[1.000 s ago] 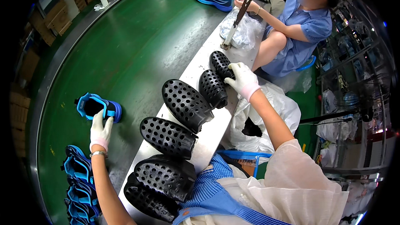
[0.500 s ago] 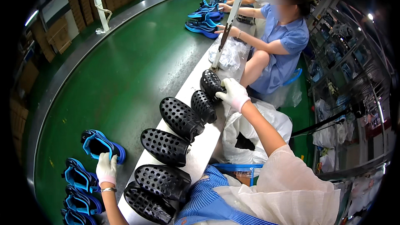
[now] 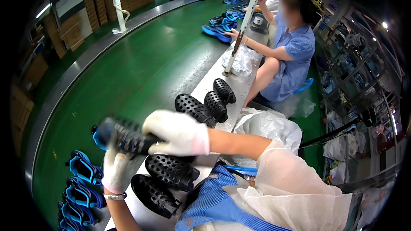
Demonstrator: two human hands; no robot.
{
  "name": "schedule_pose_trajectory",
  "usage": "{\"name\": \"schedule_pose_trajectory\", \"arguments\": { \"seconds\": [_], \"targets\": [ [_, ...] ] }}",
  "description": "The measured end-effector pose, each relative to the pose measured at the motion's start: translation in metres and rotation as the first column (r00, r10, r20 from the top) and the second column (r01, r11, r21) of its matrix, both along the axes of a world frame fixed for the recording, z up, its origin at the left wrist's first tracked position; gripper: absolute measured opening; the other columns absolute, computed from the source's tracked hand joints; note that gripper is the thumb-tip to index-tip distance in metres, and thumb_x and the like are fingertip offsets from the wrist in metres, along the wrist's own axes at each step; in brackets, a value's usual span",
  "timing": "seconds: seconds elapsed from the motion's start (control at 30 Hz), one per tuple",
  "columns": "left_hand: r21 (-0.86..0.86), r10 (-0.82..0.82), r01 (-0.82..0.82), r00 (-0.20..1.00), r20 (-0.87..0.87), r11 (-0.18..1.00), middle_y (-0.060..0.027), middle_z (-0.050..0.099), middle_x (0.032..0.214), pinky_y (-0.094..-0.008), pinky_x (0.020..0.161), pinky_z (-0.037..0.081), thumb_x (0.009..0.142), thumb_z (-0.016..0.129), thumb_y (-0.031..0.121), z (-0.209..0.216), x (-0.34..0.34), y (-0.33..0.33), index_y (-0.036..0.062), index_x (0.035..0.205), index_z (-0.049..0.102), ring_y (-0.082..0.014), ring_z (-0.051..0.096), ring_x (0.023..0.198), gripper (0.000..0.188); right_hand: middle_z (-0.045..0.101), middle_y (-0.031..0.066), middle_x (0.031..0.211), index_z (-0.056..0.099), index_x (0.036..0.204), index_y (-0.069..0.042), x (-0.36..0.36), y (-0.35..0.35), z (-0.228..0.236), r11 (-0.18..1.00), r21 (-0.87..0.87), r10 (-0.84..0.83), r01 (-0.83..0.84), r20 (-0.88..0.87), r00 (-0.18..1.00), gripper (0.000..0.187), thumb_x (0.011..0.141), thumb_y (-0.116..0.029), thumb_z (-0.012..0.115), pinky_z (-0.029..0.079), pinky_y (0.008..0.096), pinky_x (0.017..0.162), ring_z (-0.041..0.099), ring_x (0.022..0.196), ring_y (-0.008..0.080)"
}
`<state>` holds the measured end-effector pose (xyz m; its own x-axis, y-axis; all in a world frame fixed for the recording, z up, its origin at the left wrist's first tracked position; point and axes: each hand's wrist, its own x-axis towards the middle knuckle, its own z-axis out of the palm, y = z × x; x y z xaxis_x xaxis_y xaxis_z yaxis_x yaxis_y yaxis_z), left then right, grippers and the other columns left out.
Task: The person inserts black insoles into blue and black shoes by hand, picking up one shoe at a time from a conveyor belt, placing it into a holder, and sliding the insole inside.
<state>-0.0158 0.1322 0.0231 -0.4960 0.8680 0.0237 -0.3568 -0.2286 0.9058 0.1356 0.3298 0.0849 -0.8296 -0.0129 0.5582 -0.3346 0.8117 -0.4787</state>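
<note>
My right hand (image 3: 177,132), in a white glove, is closed around a black shoe insert full of holes (image 3: 135,134), blurred by motion. The insert lies across the view just over a blue and black sneaker (image 3: 98,137), hiding most of it. At the sneaker's near end is my left hand (image 3: 115,171), gloved too, its fingers curled there and partly covered by the insert. Two similar inserts (image 3: 171,172) (image 3: 154,195) rest on the white ledge (image 3: 139,167) close to me. Several more (image 3: 195,108) lie farther along it.
Several blue sneakers (image 3: 83,167) stand in a row at left on the green surface (image 3: 141,68). A white post (image 3: 246,25) rises from the ledge beside clear plastic bags (image 3: 239,60). Beyond it a seated co-worker (image 3: 287,55) reaches toward sneakers (image 3: 218,30). A white sack (image 3: 274,128) sits at right.
My right hand has left the far insert, come back toward my left hand, and now holds an insert over the sneaker. My left hand stays by that sneaker. The view has shifted slightly.
</note>
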Motion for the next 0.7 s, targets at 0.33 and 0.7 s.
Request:
{"name": "schedule_pose_trajectory", "arguments": {
  "seconds": [0.33, 0.7],
  "targets": [
    [0.217, 0.092, -0.138, 0.973, 0.212, 0.966, -0.0114, 0.053, 0.127, -0.0414, 0.102, 0.045, 0.084, 0.073, 0.029, -0.002, 0.019, -0.033, 0.0059, 0.140, 0.034, -0.0252, 0.054, 0.116, 0.072, 0.057, 0.0146, 0.097, 0.052, 0.102, -0.004, -0.027, -0.054, -0.008, 0.995, -0.020, 0.103, -0.102, 0.072, 0.992, 0.040, 0.077, -0.028, 0.073, 0.052, 0.0392, 0.077, 0.060, 0.091, 0.0325],
    [0.138, 0.342, -0.364, 0.926, 0.158, 0.921, -0.0112, 0.057, 0.117, -0.0385, 0.091, 0.051, 0.095, 0.061, 0.025, -0.013, 0.004, -0.038, -0.0001, 0.131, 0.040, -0.0236, 0.059, 0.103, 0.049, 0.060, 0.0134, 0.076, 0.052, 0.084, -0.006, -0.059, -0.062, -0.020, 0.997, 0.064, 0.022, -0.032, 0.153, 0.988, 0.034, 0.083, -0.037, 0.063, 0.052, 0.0404, 0.063, 0.064, 0.073, 0.0329]
  ]
}}
